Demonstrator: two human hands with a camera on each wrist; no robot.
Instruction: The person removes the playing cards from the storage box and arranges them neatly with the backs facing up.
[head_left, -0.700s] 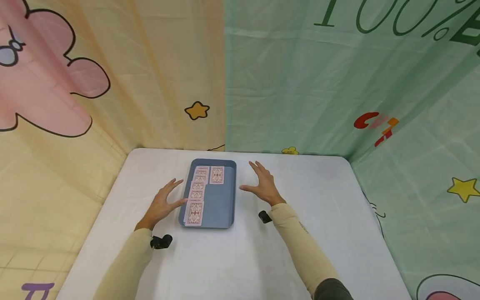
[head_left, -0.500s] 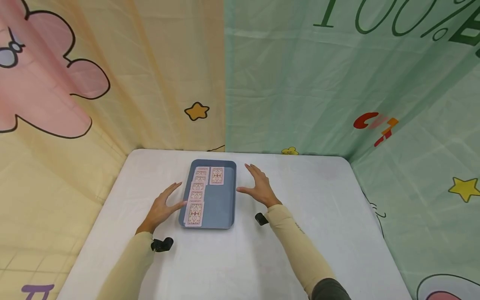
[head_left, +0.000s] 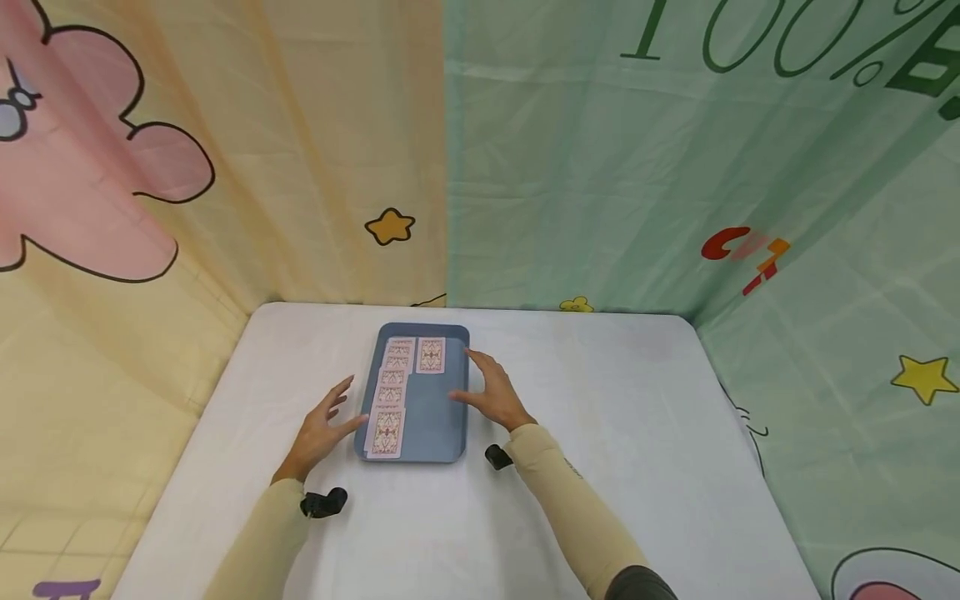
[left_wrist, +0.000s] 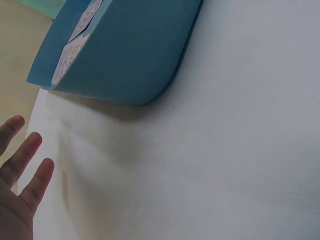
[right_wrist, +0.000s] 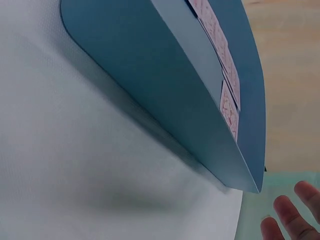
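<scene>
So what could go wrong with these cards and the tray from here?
The overlapping cards have nothing visibly pinning them down, so they might slide out of line if the tray is tilted or bumped. Also, the right hand overlaps the tray's right edge in the head view, near the single card, and could perhaps nudge it askew.

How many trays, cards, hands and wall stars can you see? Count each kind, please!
Tray: 1
Cards: at least 5; they overlap, so I can't be exact
Hands: 2, left hand and right hand
Wall stars: 2, orange star and yellow star
Total: at least 10
</scene>
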